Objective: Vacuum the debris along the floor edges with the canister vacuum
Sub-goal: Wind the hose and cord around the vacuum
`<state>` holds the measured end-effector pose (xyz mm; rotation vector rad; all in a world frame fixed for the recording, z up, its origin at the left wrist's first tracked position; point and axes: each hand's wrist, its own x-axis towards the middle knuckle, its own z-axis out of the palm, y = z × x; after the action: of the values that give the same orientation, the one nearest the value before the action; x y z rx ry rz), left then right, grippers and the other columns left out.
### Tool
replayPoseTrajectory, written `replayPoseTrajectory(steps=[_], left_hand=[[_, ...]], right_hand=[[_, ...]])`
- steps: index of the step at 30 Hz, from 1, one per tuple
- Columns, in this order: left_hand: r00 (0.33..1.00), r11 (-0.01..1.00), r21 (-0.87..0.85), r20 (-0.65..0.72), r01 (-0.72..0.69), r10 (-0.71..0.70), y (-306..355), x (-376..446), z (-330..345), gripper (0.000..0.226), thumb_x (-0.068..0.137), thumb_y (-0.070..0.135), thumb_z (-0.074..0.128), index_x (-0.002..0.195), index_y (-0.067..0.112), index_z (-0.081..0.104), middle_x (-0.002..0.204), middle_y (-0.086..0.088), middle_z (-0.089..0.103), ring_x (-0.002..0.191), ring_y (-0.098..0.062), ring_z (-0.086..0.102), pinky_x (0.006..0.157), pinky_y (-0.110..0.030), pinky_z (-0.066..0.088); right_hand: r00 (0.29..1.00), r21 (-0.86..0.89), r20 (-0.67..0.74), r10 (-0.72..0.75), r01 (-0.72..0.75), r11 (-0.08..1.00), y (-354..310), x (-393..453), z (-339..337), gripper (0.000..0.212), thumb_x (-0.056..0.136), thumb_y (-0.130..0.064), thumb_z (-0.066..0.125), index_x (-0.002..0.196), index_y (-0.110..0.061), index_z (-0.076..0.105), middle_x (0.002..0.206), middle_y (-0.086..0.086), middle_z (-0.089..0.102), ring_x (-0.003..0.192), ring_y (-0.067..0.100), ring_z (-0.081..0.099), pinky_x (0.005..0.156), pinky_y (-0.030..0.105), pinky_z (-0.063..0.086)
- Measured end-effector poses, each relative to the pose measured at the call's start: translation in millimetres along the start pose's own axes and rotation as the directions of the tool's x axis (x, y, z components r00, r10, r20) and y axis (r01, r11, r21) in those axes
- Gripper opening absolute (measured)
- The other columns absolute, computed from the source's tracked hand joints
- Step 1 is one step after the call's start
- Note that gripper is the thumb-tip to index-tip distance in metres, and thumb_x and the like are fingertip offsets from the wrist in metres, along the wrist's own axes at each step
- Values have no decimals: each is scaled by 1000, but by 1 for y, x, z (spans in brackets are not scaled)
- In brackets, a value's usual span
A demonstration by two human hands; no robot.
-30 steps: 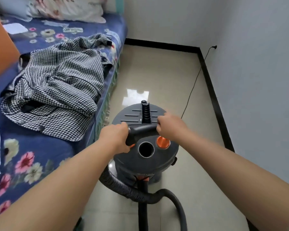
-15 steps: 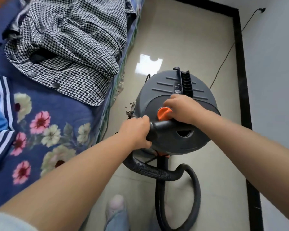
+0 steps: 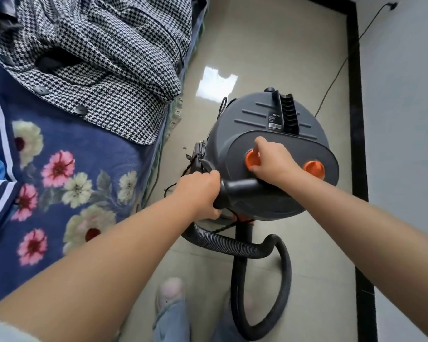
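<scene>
Head view: you are holding the bulky grey drum canister vacuum (image 3: 269, 154), centre frame on the floor; left grip (image 3: 198, 193) wrapping its rigid black handle (image 3: 240, 187), right grip (image 3: 272, 160) pinching an orange knob (image 3: 251, 161). Likely heavy; lift by the handle.

One canister vacuum (image 3: 269, 154) stands on the floor (image 3: 269, 45), with one black ribbed hose (image 3: 232, 245) looping beneath it. Two orange knobs sit on its lid — the left knob (image 3: 250, 161) and the right knob (image 3: 313, 168). One black handle (image 3: 240, 187). Two hands — the left hand (image 3: 198, 193) and the right hand (image 3: 273, 161). One houndstooth jacket (image 3: 104, 58) on one bed (image 3: 67, 174). One thin cord (image 3: 341, 62) along the wall. One shoe (image 3: 170, 292) clearly visible.
</scene>
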<state>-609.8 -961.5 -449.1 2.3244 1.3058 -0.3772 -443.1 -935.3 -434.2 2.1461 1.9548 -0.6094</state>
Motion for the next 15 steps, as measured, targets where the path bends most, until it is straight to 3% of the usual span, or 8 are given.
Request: replayPoseTrajectory(steps=[5,9,12,15], left_hand=[[999,998,-38,11,46,-45,-4,-7,0,50,78,39,66,110,11,41,108,-5,59,98,-25,57,69,-31,39],[999,998,-53,-23,43,-44,5,-11,-8,52,77,44,67,109,11,42,106,-4,60,97,-26,59,69,-30,39],[998,999,-44,-57,-16,14,28,-14,-12,49,75,44,67,95,14,35,98,-3,59,92,-26,58,66,-30,38],[996,991,-112,-62,-77,70,56,-15,-12,50,72,42,70,88,17,31,84,4,47,77,-20,45,63,-30,35]], right_hand=[[998,45,22,-61,60,997,9,-6,-10,35,92,-22,53,123,-8,45,113,17,59,106,33,52,80,34,39],[981,91,102,-163,154,984,25,-34,-27,48,93,-41,49,133,-16,42,113,10,61,102,27,56,85,35,44],[935,-67,233,-268,290,955,45,-67,-37,47,84,-47,60,119,-18,52,101,0,61,92,19,57,78,32,45],[960,-187,166,-226,255,949,70,-95,-40,33,82,-38,64,106,-18,54,96,0,61,84,18,55,74,34,48]])
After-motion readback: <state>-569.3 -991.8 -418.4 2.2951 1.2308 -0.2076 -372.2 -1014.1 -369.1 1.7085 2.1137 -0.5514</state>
